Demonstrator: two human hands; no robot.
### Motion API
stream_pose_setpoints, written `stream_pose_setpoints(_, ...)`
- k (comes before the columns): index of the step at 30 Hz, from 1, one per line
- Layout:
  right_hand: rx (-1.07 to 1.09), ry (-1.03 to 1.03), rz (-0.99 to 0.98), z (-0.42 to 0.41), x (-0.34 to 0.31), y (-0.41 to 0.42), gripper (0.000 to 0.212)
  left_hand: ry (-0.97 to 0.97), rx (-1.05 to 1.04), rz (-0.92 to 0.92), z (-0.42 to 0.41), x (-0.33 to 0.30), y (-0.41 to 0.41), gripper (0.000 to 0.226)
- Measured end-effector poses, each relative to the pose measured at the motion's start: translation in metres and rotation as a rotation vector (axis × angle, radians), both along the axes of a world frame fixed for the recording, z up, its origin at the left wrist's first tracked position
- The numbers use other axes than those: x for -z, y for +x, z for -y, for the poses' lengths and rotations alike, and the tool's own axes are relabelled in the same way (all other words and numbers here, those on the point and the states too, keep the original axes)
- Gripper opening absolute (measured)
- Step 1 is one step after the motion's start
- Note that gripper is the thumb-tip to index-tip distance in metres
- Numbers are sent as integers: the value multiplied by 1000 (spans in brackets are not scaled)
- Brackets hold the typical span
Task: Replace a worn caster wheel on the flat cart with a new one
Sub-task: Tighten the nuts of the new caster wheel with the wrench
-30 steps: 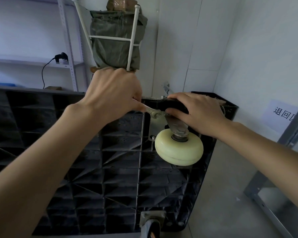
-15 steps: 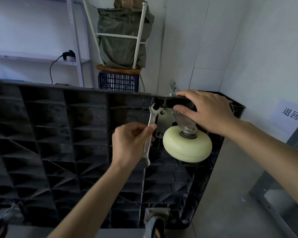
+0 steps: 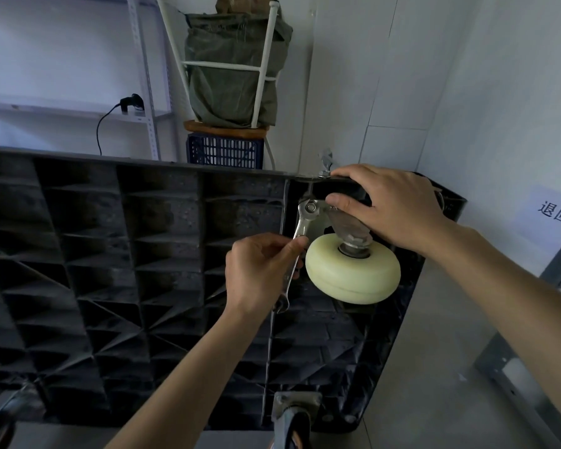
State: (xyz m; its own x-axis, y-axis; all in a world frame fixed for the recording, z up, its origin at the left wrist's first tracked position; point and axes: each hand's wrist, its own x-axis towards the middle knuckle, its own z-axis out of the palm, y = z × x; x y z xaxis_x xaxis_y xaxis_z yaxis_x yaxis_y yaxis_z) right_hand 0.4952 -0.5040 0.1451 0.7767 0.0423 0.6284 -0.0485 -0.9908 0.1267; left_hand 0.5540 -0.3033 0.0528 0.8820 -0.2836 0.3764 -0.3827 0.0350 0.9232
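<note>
White walls behind; left hand (image 3: pixel 256 273) pinches wrench (image 3: pixel 300 241) on mounting-plate nut (image 3: pixel 311 207); right hand (image 3: pixel 392 205) grips cart edge (image 3: pixel 447 202), bracing caster (image 3: pixel 353 275).

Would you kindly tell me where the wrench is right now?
Right of centre in the head view: the left hand grips the wrench, its upper end on a nut just left of the cream wheel.
</note>
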Motion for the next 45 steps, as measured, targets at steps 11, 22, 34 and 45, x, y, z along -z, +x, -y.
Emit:
stream_pose_setpoints(11, -5, 11, -3, 0, 0, 1, 63, 117, -117, 67, 2, -1, -1, 27)
stream_pose_setpoints(22, -12, 23, -5, -1, -1, 0, 61, 79, -119, 50, 7, 3, -1, 27)
stream_pose_setpoints(34, -8, 7, 1, 0, 0, 1, 58, 508, -378, 483, -36, -56, 18, 24)
stream_pose_setpoints(45, 3, 36, -20, 1, 0, 2, 60, 973, -418, 1046, -25, -140, 24, 37)
